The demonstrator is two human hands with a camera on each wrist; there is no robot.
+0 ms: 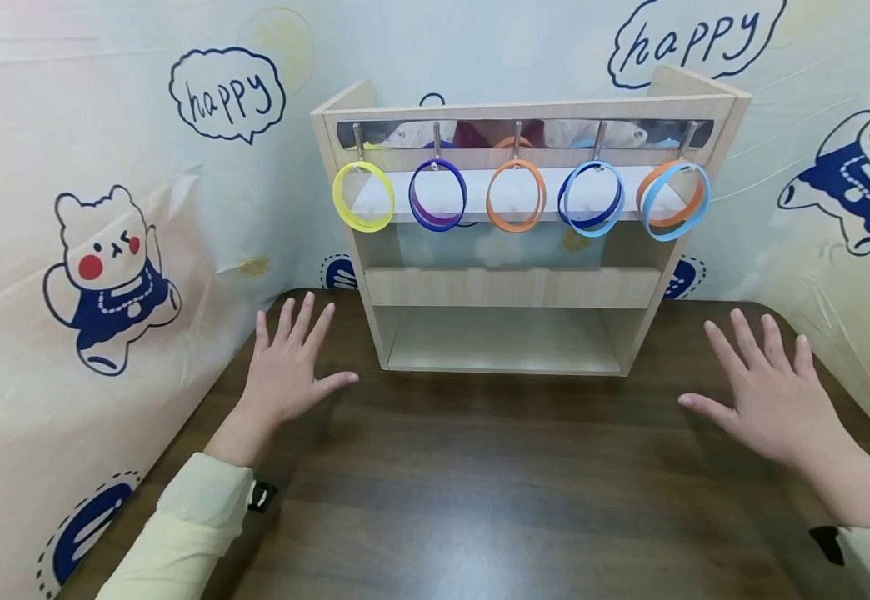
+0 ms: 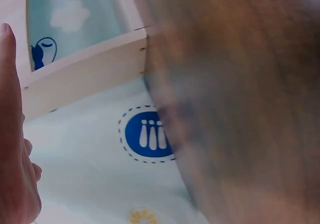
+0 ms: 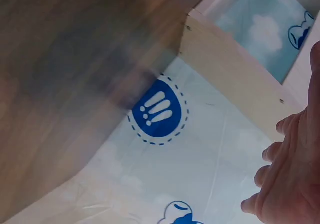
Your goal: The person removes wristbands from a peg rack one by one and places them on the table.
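Note:
With fingers spread, my left hand [image 1: 282, 377] is held over the table left of a wooden rack [image 1: 513, 287]. My right hand [image 1: 776, 404] mirrors it on the rack's right side, fingers also spread. Both hands hold nothing and are apart from the rack. Along the rack's top, rings hang from metal hooks: a yellow ring [image 1: 363, 226], a dark blue ring [image 1: 437, 225] with purple inside, an orange ring [image 1: 516, 227], a light blue ring [image 1: 592, 232] with a dark blue one, and another light blue ring [image 1: 667, 237] overlapping an orange one. Each wrist view shows its hand at the edge.
The rack stands at the back of a dark brown table [image 1: 480, 467], with a white shelf [image 1: 472, 196] behind the rings and a lower compartment [image 1: 502, 337]. Printed cloth [image 1: 127, 100] with cartoon bears walls in the sides and back.

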